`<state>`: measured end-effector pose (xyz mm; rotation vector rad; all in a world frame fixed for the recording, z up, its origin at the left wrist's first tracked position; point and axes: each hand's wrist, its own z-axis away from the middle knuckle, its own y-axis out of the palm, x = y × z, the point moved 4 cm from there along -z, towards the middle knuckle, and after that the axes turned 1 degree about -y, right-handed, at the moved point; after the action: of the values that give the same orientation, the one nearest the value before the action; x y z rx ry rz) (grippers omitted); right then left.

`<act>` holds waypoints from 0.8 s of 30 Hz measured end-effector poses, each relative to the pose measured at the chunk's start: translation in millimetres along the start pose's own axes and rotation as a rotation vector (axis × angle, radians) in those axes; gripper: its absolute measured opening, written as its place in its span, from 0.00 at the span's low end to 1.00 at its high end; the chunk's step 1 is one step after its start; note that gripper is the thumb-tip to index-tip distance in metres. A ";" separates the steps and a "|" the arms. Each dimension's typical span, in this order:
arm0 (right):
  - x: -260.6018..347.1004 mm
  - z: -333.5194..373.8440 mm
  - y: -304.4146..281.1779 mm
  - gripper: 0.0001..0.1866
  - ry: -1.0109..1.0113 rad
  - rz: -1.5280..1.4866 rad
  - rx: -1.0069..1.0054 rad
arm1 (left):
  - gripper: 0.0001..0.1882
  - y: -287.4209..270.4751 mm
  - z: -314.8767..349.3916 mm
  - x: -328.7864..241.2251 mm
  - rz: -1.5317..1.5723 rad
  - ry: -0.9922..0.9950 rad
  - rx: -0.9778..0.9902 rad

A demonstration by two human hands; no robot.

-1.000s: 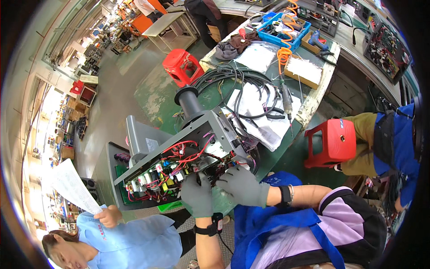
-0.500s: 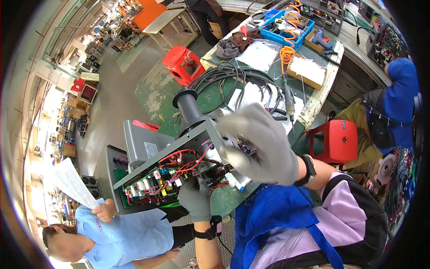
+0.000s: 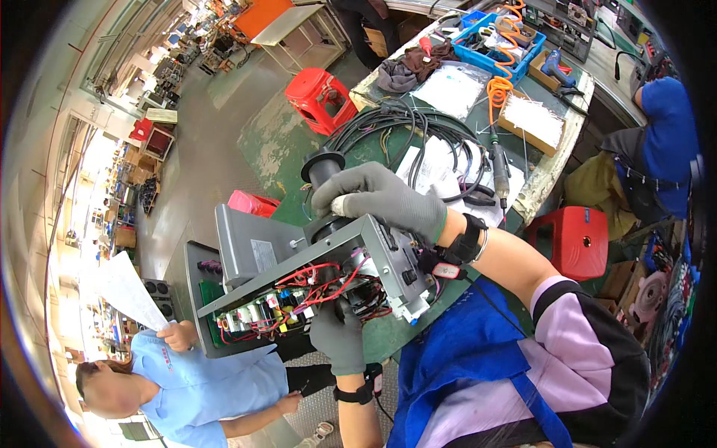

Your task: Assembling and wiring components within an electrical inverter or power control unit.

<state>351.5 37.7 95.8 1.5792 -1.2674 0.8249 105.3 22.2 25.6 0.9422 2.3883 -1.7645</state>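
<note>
A grey metal equipment housing [image 3: 258,250] lies tilted over the bench, its open side showing a wiring and circuit assembly [image 3: 280,310] with red leads and coloured connectors. From its top rises a black flanged tube [image 3: 323,166]. My right hand [image 3: 385,200], in a grey glove, is closed with curled fingers beside the tube's lower part; whatever it pinches is hidden. My left hand [image 3: 336,340], gloved too, reaches into the housing's open side from below. Its fingertips disappear among the wires, so their grip does not show.
Coiled black cables [image 3: 388,123], a hanging screwdriver [image 3: 500,168] on an orange coiled hose and a box of white ties [image 3: 532,123] occupy the bench. Red stools [image 3: 571,243] stand near. At left a person in light blue [image 3: 202,384] holds papers; another person [image 3: 665,149] sits at right.
My right hand has moved left from above the housing's corner to the black tube, its fingers now curled there. My left hand stays in the wiring. The whole view has shifted slightly.
</note>
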 end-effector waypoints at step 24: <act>-12.8 -11.5 -9.0 0.25 -0.518 0.410 0.173 | 0.12 0.4 1.4 -4.9 0.118 -0.044 0.000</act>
<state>357.6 53.4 86.1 1.7662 -1.9839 0.8157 109.1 18.9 26.6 1.0103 2.2563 -1.7251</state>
